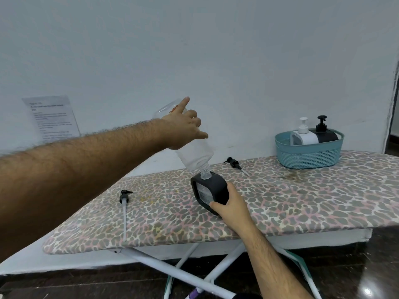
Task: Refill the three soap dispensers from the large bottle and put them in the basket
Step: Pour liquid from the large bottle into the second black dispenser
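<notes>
My left hand (184, 128) grips the large clear bottle (194, 157), which is tipped neck down into the opening of a black soap dispenser (212, 187). My index finger points up along the bottle. My right hand (230, 205) holds that dispenser tilted on the ironing board (302, 201). The dispenser has a clear window with liquid behind it and no pump on top. At the back right, a teal basket (308, 157) holds a white dispenser (304, 134) and a black dispenser (323, 131), both with pumps on.
Two loose black pumps lie on the leopard-print board: one with a long tube (124, 203) near the left end, one (234, 165) behind the dispenser. A printed sheet (53, 117) hangs on the wall. The board's white legs (183, 275) cross below.
</notes>
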`<act>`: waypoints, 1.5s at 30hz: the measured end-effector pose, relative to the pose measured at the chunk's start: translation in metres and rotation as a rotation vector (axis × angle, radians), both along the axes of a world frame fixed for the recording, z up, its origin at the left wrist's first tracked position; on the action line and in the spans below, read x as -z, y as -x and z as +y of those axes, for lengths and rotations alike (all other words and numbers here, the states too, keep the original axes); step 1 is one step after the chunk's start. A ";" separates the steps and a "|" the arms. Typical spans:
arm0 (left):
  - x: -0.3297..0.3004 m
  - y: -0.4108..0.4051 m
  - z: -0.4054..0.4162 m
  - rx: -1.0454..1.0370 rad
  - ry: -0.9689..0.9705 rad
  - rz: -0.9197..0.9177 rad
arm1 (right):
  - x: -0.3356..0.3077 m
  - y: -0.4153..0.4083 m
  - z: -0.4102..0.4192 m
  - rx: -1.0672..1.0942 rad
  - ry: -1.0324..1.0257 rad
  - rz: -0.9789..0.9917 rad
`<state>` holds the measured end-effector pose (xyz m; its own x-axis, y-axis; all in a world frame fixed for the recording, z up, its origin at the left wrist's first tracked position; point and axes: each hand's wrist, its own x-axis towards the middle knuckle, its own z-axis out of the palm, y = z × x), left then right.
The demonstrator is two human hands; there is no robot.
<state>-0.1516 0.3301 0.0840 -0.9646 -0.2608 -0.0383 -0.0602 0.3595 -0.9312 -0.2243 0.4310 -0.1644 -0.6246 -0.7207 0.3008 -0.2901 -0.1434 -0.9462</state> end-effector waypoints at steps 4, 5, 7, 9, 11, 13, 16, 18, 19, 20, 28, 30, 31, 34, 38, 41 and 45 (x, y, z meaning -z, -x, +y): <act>-0.001 0.003 0.003 0.005 0.013 -0.014 | 0.000 0.000 0.000 0.000 -0.001 0.003; -0.002 0.004 0.004 0.009 0.016 -0.018 | -0.001 0.000 0.000 -0.002 0.001 0.000; -0.002 0.005 0.006 0.014 0.024 -0.027 | -0.001 0.000 0.000 -0.004 0.003 -0.004; -0.002 0.007 0.007 0.011 0.030 -0.035 | 0.000 0.000 0.000 -0.004 -0.001 -0.007; -0.002 0.008 0.009 0.005 0.030 -0.039 | 0.000 0.001 -0.001 -0.002 -0.006 -0.003; -0.003 0.010 0.009 0.001 0.031 -0.043 | 0.000 0.001 -0.001 0.000 -0.009 0.006; -0.004 0.013 0.011 0.005 0.036 -0.052 | 0.000 0.001 -0.001 -0.004 -0.006 0.004; -0.003 0.014 0.011 0.002 0.039 -0.054 | 0.001 0.001 -0.002 -0.001 -0.013 0.002; -0.003 0.014 0.012 0.000 0.045 -0.052 | 0.001 0.002 -0.002 0.003 -0.017 0.004; -0.003 0.015 0.012 -0.003 0.052 -0.052 | 0.002 0.002 -0.003 0.005 -0.019 0.007; -0.002 0.019 0.017 -0.035 0.055 -0.056 | 0.002 0.002 -0.003 0.002 -0.015 -0.005; -0.002 0.020 0.018 -0.030 0.059 -0.057 | 0.002 0.002 -0.003 -0.001 -0.003 -0.008; -0.002 0.020 0.017 -0.030 0.059 -0.056 | 0.002 0.001 -0.002 -0.002 0.003 -0.010; -0.002 0.020 0.015 -0.043 0.045 -0.054 | 0.002 0.001 -0.002 -0.001 0.005 -0.008; -0.002 0.016 0.009 -0.051 -0.005 -0.024 | 0.001 0.002 -0.001 -0.003 0.002 -0.006; -0.001 0.008 0.000 -0.061 -0.054 0.015 | 0.001 0.002 -0.002 -0.006 -0.001 0.001; 0.006 -0.009 -0.016 -0.094 -0.151 0.092 | 0.002 0.002 -0.001 -0.001 -0.010 0.002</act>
<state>-0.1424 0.3140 0.0785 -0.9376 -0.3477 0.0032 -0.1821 0.4832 -0.8564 -0.2260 0.4296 -0.1664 -0.6234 -0.7243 0.2946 -0.2917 -0.1342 -0.9470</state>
